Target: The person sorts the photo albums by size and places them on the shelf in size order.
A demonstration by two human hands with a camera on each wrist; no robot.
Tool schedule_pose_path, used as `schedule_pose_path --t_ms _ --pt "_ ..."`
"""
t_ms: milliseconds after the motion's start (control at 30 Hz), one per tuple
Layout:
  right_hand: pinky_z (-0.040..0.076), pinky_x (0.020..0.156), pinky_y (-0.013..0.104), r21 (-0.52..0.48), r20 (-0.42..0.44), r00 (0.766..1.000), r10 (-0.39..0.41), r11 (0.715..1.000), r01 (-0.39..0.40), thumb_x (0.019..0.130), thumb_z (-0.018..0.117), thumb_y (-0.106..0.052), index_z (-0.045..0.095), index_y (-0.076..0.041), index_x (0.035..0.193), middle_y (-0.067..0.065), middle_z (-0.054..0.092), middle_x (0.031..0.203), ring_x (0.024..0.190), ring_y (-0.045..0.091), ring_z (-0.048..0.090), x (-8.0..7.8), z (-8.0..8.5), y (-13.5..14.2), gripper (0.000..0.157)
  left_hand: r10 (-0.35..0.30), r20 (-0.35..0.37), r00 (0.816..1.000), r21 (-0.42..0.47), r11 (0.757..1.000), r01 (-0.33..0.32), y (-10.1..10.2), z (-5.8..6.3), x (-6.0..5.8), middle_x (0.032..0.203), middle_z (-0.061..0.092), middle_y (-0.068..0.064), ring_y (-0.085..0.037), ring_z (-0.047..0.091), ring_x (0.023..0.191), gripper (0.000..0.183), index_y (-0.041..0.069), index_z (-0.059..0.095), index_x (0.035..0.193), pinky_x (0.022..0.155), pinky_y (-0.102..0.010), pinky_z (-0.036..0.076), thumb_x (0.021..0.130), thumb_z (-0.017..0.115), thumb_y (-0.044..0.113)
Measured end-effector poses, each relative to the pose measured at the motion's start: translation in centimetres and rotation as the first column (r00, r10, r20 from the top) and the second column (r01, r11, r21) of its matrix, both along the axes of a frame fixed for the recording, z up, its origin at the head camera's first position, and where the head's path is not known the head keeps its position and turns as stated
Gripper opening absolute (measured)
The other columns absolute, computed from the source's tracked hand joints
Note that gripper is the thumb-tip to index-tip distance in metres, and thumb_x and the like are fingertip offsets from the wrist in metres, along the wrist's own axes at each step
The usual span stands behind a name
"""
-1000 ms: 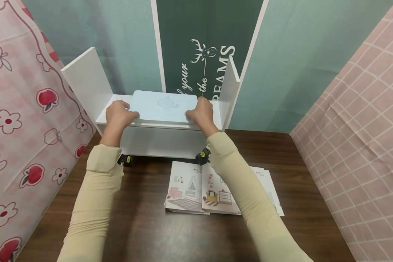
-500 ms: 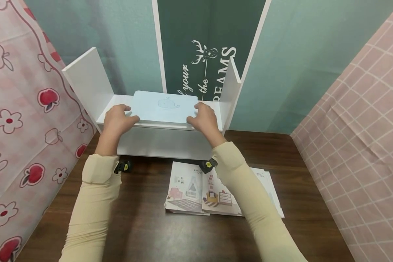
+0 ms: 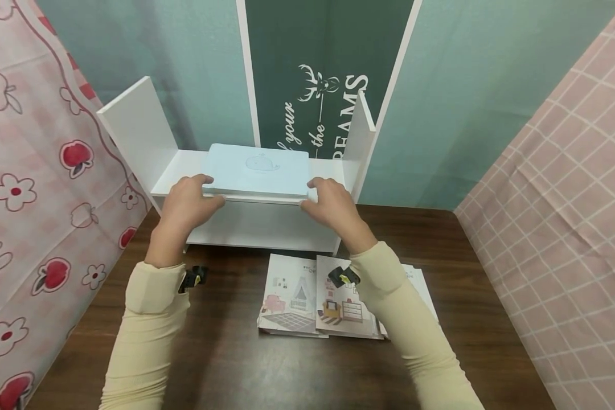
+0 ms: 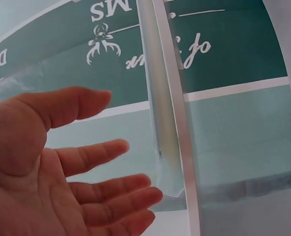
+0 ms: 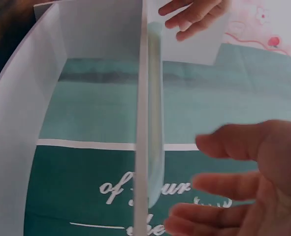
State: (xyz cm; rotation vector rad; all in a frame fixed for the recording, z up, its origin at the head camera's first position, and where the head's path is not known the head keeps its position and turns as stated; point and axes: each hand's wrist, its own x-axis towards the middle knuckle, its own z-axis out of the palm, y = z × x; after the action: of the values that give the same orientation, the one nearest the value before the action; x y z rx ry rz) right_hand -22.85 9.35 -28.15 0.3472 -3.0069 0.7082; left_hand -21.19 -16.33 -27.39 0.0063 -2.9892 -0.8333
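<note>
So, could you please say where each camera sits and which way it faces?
Head: on the head, looking forward and down at the white shelf and blue book; left hand, right hand and sleeves show.
Left wrist: at that wrist, facing the shelf; only the left hand shows.
Right wrist: at that wrist, facing the shelf; both hands show.
Shared: both wrist views catch the book edge-on and lettered backdrop.

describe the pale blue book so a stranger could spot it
At the back of the brown table stands a white shelf with a tall panel at each end. The pale blue book lies flat on its upper board. Unlike the books spread on the table in front, it's up on the shelf and shows a whale outline.
</note>
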Motion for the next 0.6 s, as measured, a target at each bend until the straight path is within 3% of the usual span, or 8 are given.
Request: schedule_pose_path --t_ms 100,300,600 --pt "0.044 0.084 0.041 0.046 0.045 0.995 0.091 0.995 -0.093 0.085 0.067 -0.024 0.055 -0.001 0.125 0.016 0.057 0.118 0.099 0.026 0.053 0.7 -0.1 0.7 0.048 -0.031 -0.014 0.999 -0.021 0.999 0.031 0.3 -0.2 0.5 0.122 0.049 -0.030 -0.043 0.047 0.106 0.053 -0.006 0.048 0.129 0.085 -0.056 0.039 0.086 0.060 0.022" --pt "0.043 0.087 0.039 0.088 0.113 0.963 0.243 0.963 -0.254 0.085 0.067 -0.023 0.053 -0.001 0.127 0.013 0.057 0.118 0.103 0.024 0.052 1.9 -0.3 2.2 0.049 -0.060 -0.024 0.998 -0.039 0.998 0.059 0.9 -0.9 1.6 0.123 0.050 -0.028 -0.043 0.048 0.107 0.053 -0.004 0.049 0.130 0.085 -0.057 0.039 0.087 0.060 0.024" --pt "0.039 0.095 0.044 0.092 0.133 0.949 0.284 0.950 -0.298 0.086 0.067 -0.021 0.051 -0.002 0.130 0.014 0.052 0.128 0.115 0.029 0.049 3.4 -1.2 4.4 0.051 -0.144 -0.101 0.984 -0.076 0.988 0.136 2.6 -2.4 2.6 0.122 0.055 -0.023 -0.041 0.051 0.107 0.045 0.000 0.054 0.127 0.085 -0.055 0.041 0.087 0.061 0.022"
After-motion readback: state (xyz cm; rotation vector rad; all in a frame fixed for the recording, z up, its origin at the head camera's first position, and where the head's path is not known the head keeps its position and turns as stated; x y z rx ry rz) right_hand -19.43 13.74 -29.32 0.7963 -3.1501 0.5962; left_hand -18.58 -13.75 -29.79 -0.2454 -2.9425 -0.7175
